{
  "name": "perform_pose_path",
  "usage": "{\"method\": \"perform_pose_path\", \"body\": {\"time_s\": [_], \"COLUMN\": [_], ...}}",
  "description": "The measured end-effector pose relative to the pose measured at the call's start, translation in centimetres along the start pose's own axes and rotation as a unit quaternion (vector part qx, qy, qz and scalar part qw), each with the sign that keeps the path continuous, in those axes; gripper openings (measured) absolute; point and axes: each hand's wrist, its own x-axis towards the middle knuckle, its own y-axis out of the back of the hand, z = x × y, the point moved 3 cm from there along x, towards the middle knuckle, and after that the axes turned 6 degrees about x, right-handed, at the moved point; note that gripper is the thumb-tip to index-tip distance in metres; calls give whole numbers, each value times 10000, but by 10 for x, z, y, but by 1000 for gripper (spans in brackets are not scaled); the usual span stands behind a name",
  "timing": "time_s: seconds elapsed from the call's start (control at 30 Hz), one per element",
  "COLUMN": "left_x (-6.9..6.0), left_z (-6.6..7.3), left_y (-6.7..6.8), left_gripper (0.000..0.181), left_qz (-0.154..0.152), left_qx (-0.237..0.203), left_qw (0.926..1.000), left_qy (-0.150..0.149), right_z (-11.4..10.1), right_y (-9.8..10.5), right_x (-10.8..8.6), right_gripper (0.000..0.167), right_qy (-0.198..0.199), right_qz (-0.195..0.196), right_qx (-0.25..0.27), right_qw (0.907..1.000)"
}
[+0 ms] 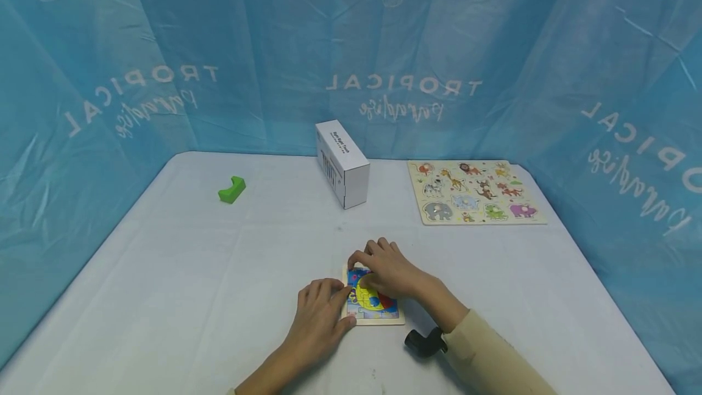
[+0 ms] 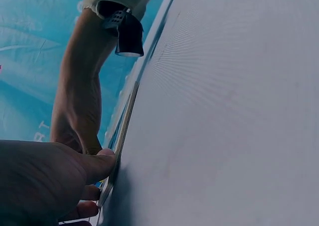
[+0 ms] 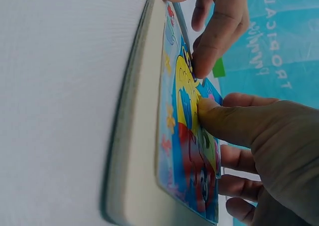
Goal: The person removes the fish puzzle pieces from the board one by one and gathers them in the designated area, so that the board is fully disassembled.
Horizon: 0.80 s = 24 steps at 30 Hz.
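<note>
A small jigsaw puzzle (image 1: pixel 373 316) in a pale wooden frame lies on the white table, its picture blue, yellow and red. My left hand (image 1: pixel 318 319) holds its left side; in the right wrist view the left thumb is at the frame's corner and a left fingertip (image 3: pixel 204 61) touches the picture. My right hand (image 1: pixel 392 270) reaches over from the right. Its thumb (image 3: pixel 212 111) presses the yellow part, while the other fingers curl at the far side, partly hidden. In the left wrist view, the left thumb (image 2: pixel 102 161) rests along the frame's edge.
A white box (image 1: pixel 351 166) stands behind the hands. Toward the back right lies a wooden animal board (image 1: pixel 477 194); a green curved block (image 1: pixel 232 189) sits at the back left. Blue curtains (image 1: pixel 384 47) surround the table (image 1: pixel 219 297). A black wrist camera (image 1: pixel 425 343) is on the right arm.
</note>
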Motion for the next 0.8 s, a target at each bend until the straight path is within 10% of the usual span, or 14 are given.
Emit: {"method": "perform_pose_path", "body": {"time_s": [0.8], "left_x": [-2], "left_z": [0], "left_y": [-1], "left_gripper": [49], "left_qz": [185], "left_qx": [90], "left_qw": [9997], "left_qy": [-93], "right_z": [-15], "right_y": [-12], "right_x": [-21], "right_gripper": [32], "right_qy": [-540], "right_qz": [1735], "right_qx": [-402], "right_qw": [9825]}}
